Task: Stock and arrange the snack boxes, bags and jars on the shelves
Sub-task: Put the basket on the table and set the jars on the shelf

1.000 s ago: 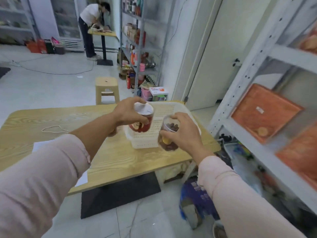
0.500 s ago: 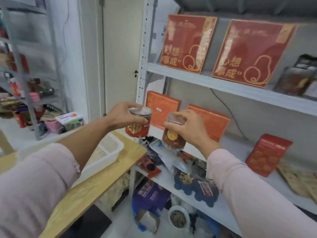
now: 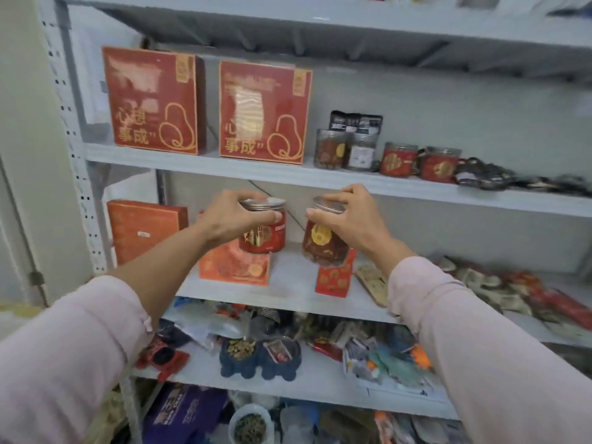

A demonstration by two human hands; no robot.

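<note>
A grey metal shelving unit (image 3: 72, 129) is filling the view, its lowest tiers crowded with loose packets. Nearest, two pink sleeves are reaching forward. The left hand (image 3: 235, 216) is gripping a red-labelled jar (image 3: 267, 237) from above, fingers curled round its lid, and the right hand (image 3: 349, 216) is gripping a clear jar (image 3: 320, 248) of dark snacks in the same way. Both jars are hanging in the air before the middle shelf (image 3: 291, 283), above an orange box (image 3: 234, 267) and a small red box (image 3: 334, 277), and just below the front edge of the upper shelf (image 3: 416, 190). There, similar jars (image 3: 398, 160) are standing beside two tall red boxes (image 3: 153, 100). Likely risks: with each jar being held at the lid, a loose lid could be letting the body drop onto the boxes below, too shallow a lift could be knocking a jar against the shelf edge, and crowding the standing jars could be toppling one. Compared with half a second earlier, the worktop and white basket are no longer showing, the shelves are facing the camera squarely, and both jars are sitting higher against them.
</note>
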